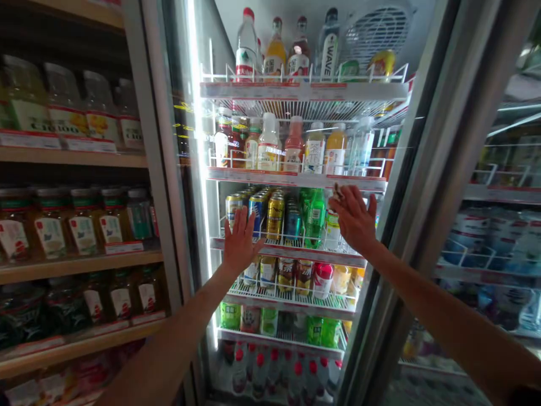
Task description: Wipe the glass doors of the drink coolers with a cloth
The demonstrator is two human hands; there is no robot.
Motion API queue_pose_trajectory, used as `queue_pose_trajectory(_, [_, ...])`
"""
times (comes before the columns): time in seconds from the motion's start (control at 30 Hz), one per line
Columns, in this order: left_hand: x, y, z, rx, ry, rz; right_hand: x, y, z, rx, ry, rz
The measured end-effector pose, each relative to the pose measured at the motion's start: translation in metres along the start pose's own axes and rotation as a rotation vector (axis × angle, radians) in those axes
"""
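Observation:
My left hand (240, 239) is raised with its fingers spread, in front of the drink cans on the middle shelf of a lit fridge. It holds nothing. Higher and to the right, my right hand (357, 220) has a small crumpled beige-brown thing (338, 193) at its thumb side; its kind is unclear. Behind the hands are a gold can (275, 217), a blue can (256, 210) and a green bottle (315, 220). Reflections suggest glass before the shelves, but I cannot tell whether either hand touches it.
White wire shelves (291, 179) hold bottles and cans, with red-capped bottles (260, 375) at the bottom. Wooden shelves (76, 157) with jars and bottles stand left. A metal door frame (426, 186) runs down the right side, beside another stocked fridge (486, 270).

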State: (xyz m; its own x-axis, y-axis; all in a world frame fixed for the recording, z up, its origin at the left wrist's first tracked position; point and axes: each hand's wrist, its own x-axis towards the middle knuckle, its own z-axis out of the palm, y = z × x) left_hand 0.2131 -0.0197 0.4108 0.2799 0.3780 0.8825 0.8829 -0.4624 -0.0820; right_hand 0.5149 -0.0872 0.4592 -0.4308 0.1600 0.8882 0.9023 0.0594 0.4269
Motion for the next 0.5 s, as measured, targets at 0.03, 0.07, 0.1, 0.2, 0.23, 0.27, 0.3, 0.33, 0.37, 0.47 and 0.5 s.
queue_pose_trajectory(0.03, [-0.002, 0.0, 0.001, 0.0, 0.001, 0.001, 0.0, 0.0, 0.0, -0.01, 0.019, 0.026])
queue_pose_trajectory(0.07, [-0.003, 0.001, 0.001, 0.0, 0.002, 0.0, -0.004, -0.003, 0.0, -0.008, 0.012, -0.002])
queue_pose_trajectory(0.1, [-0.006, 0.001, 0.002, -0.002, 0.003, 0.001, -0.012, -0.01, 0.0, 0.004, -0.02, -0.077])
queue_pose_trajectory(0.2, [-0.013, 0.003, 0.003, -0.006, -0.01, 0.018, -0.036, -0.033, 0.001, 0.07, -0.162, -0.372])
queue_pose_trajectory(0.23, [-0.015, 0.004, 0.004, -0.006, -0.015, 0.023, -0.036, -0.036, 0.002, 0.087, -0.196, -0.413])
queue_pose_trajectory(0.27, [-0.017, 0.004, 0.005, -0.006, -0.019, 0.025, -0.032, -0.036, 0.002, 0.091, -0.206, -0.397])
queue_pose_trajectory(0.3, [-0.019, 0.004, 0.005, -0.006, -0.025, 0.026, -0.024, -0.033, 0.003, 0.081, -0.189, -0.328])
queue_pose_trajectory(0.33, [-0.02, 0.005, 0.005, -0.007, -0.032, 0.026, -0.013, -0.029, 0.003, 0.063, -0.15, -0.228])
queue_pose_trajectory(0.37, [-0.021, 0.005, 0.006, -0.007, -0.037, 0.027, -0.002, -0.024, 0.004, 0.043, -0.102, -0.122])
queue_pose_trajectory(0.47, [-0.024, 0.003, 0.006, 0.004, -0.05, 0.038, 0.011, -0.023, 0.006, 0.028, -0.028, 0.011])
queue_pose_trajectory(0.5, [-0.026, 0.003, 0.006, 0.008, -0.053, 0.043, 0.006, -0.029, 0.007, 0.047, -0.051, -0.04])
